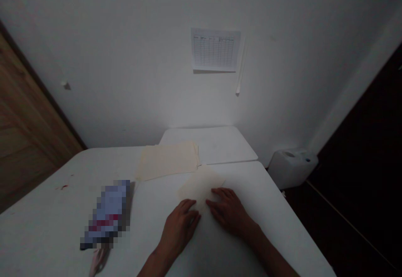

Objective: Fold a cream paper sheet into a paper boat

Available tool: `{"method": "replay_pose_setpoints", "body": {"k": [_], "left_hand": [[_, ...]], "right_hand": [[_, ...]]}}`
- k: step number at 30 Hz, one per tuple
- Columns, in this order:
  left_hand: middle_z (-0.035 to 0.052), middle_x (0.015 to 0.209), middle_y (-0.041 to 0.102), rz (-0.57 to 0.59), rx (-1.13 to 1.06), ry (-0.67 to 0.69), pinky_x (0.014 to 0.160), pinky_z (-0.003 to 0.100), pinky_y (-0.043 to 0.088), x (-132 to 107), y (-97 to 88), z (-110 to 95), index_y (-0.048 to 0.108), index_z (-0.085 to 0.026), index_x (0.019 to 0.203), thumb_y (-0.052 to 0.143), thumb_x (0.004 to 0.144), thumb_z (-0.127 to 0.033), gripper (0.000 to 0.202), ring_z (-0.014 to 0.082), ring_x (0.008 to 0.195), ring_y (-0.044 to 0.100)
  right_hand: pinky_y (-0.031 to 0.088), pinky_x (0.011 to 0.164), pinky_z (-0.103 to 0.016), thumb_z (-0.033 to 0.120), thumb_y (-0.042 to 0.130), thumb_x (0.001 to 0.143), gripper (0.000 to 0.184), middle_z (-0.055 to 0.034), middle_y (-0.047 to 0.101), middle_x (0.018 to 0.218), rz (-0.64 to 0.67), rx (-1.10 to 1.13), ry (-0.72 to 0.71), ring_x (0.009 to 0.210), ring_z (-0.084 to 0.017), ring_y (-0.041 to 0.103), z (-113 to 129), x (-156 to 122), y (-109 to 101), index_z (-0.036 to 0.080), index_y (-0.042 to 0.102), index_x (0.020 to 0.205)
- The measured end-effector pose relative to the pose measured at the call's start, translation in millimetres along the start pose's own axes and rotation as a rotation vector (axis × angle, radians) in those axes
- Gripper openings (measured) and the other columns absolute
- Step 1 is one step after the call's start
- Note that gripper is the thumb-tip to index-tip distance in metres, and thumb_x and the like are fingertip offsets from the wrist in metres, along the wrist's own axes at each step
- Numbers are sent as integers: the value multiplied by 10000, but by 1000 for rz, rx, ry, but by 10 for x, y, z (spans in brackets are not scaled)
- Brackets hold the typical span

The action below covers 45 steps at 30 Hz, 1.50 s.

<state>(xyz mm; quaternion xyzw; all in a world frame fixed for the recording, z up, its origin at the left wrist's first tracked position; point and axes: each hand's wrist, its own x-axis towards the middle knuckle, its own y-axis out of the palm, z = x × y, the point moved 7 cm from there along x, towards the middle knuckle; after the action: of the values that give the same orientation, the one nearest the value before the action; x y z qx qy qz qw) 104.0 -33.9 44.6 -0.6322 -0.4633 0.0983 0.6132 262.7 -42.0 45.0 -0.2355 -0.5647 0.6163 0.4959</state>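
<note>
A small cream sheet of paper (201, 180) lies at an angle on the white table, its near part partly covered by my hands. My left hand (180, 222) rests at the sheet's near left edge, fingers slightly bent, with a gap between thumb and forefinger. From the other side, my right hand (230, 210) lies over the near right part, its fingers spread and touching the paper. The fingertips of both hands almost meet. Just beyond, to the left, is a larger cream stack of paper sheets (169, 160).
A blurred-out blue and red item (109, 214) lies on the table (150, 235) to the left, with a pinkish strip below it. Behind stands another white tabletop (220, 143) against the wall. A printed chart (216, 50) hangs there. A white plastic container (292, 166) sits right of the table.
</note>
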Motion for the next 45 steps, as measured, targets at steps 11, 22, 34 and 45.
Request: {"method": "replay_pose_setpoints", "body": {"k": [11,22,34,45], "left_hand": [[76,1121,668,-38,-21,11,860,428,561,-15,9,3,705,-221,825,506,898,-271,218,252,1065,608],[90,1137,654,-7,-37,-9,887,441,542,-13,23,14,693,-208,830,516,894,-240,191,265,1084,593],[87,1132,648,-3,-49,-19,877,430,546,2,23,10,678,-206,815,503,898,-232,196,255,1075,592],[82,1128,636,-37,-86,-25,877,412,543,-13,52,43,665,-219,835,516,888,-218,158,241,1060,589]], "right_hand": [[269,1055,-424,375,380,976,343,-55,436,1421,-52,-131,231,1279,-245,387,-396,51,-1,349,582,1252],[239,1045,-438,414,372,963,396,-98,391,1456,-59,-197,421,1317,-281,346,-728,110,40,305,544,1302],[227,1052,-478,451,369,945,459,-131,354,1477,-85,-226,467,1324,-303,344,-760,112,72,262,492,1345],[216,1122,-406,266,367,949,393,-43,375,1479,-8,-85,-16,1340,-218,346,-203,60,-11,244,514,1312]]}}
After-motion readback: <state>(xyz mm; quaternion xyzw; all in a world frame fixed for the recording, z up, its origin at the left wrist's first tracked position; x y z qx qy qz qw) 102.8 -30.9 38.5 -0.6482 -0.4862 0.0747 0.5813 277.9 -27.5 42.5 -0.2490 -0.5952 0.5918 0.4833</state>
